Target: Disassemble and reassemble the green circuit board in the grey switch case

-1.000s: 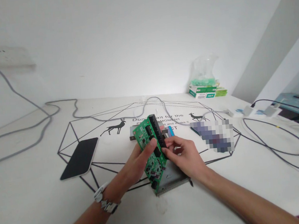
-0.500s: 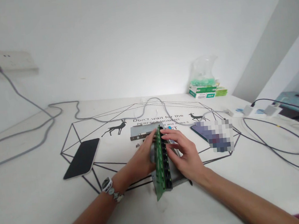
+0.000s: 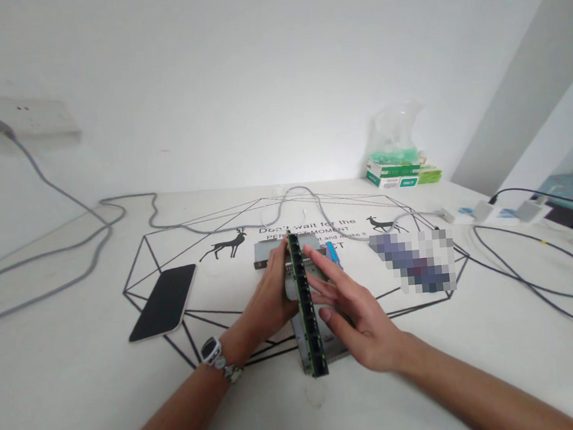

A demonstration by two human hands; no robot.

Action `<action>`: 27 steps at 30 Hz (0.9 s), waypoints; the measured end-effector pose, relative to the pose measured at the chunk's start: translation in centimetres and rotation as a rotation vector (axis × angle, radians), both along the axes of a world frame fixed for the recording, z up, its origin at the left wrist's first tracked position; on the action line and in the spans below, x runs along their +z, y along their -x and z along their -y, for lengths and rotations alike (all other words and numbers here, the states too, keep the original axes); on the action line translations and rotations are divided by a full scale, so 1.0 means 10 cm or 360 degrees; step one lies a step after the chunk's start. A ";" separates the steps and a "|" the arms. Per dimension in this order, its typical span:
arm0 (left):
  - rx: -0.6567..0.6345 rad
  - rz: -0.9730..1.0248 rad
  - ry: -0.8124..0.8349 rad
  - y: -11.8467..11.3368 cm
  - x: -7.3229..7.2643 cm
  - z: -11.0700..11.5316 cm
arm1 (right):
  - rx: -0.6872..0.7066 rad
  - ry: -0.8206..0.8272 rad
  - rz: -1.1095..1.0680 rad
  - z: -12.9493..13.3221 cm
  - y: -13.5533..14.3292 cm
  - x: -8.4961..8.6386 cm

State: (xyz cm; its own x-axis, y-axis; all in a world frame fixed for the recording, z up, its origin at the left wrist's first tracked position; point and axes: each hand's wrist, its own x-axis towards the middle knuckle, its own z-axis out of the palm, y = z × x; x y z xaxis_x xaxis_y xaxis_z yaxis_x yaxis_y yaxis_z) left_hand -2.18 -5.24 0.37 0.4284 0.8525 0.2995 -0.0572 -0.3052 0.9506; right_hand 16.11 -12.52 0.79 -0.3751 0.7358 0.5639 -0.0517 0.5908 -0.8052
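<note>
A green circuit board with a row of black sockets along its edge stands on its side, its socket edge facing up. My left hand grips its left side, with a watch on that wrist. My right hand is at the board's right side, fingers apart and stretched toward it; I cannot tell if the fingertips touch it. Under and behind the board lies a grey metal casing, partly hidden by both hands. A small blue object lies behind my right hand, its kind unclear.
A dark-screened phone lies on the left of the printed white table. On the right are a pixelated phone-like object, a power strip and black cables. Small boxes with a plastic bag stand at the back. A grey cord crosses the table.
The board has turned more upright, so its green face is now mostly hidden and the socket edge points up. My right hand's fingers have opened out and moved slightly lower.
</note>
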 end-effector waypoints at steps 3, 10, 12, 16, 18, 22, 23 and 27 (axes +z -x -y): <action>0.0244 -0.0408 -0.0654 0.01 -0.01 -0.06 | -0.0157 0.0099 -0.0112 -0.02 -0.03 0.04; 0.0492 -0.0796 -0.1115 0.10 0.04 -0.13 | -0.0537 0.0525 0.0126 -0.21 -0.18 0.04; 0.0512 -0.0825 -0.1161 0.12 0.07 -0.12 | -0.0554 0.0592 0.0164 -0.26 -0.21 0.00; 0.0525 -0.0715 -0.1109 0.13 0.09 -0.12 | -0.0572 0.0597 0.0243 -0.32 -0.25 -0.03; 0.0568 -0.0636 -0.0968 0.13 0.10 -0.12 | -0.0515 0.0680 0.0229 -0.33 -0.26 -0.01; 0.0428 -0.0565 -0.0444 0.12 0.17 -0.08 | -0.0387 0.0946 0.0023 -0.34 -0.25 0.04; 0.0312 -0.0545 -0.0320 0.12 0.21 -0.06 | -0.0368 0.0989 -0.0035 -0.33 -0.25 0.05; -0.0060 -0.0397 -0.0085 0.15 0.33 0.00 | -0.0310 0.0995 -0.0107 -0.33 -0.26 0.07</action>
